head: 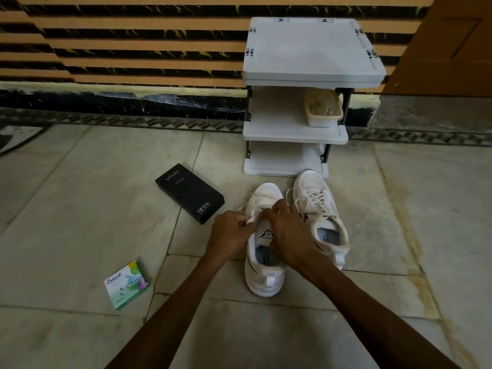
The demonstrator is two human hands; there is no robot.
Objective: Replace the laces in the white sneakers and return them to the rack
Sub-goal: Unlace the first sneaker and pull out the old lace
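Observation:
Two white sneakers stand side by side on the stone floor, toes toward the white rack. The left sneaker is under both hands. My left hand pinches a white lace end at the shoe's left eyelets. My right hand lies over the tongue with its fingers curled on the lace at the throat; the exact hold is hidden. A loose stretch of lace trails off the toe to the left. The right sneaker is fully laced and untouched.
A black phone box lies left of the shoes, and a small green Odonil box lies nearer me. The rack's middle shelf holds a beige container. A striped wall runs behind, and a wooden door stands at right.

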